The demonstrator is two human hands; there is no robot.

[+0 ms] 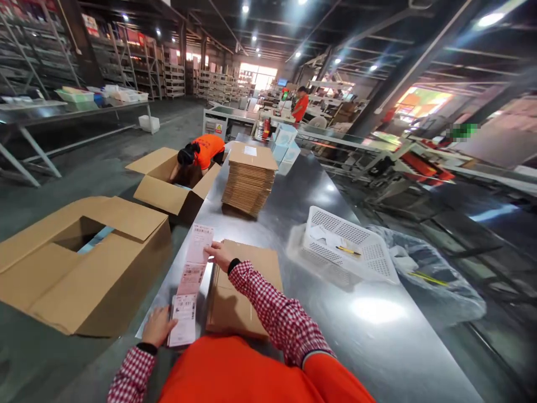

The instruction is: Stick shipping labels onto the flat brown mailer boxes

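A strip of printed shipping labels (193, 271) lies along the left edge of the metal table, its near end on a small folded stack of labels (183, 322). My left hand (158, 326) grips the left side of that stack, with the thumb on top. Farther up, my right hand (218, 256) pinches the right edge of the strip. Under my right forearm lies a pile of flat cardboard (247, 302), just right of the labels.
A taller cardboard stack (250, 179) stands ahead on the metal table (310, 193). To the right sits a white basket (373, 257) holding papers and a yellow pen. Large open cartons (126, 280) stand on the left floor; a co-worker (207, 151) bends into one.
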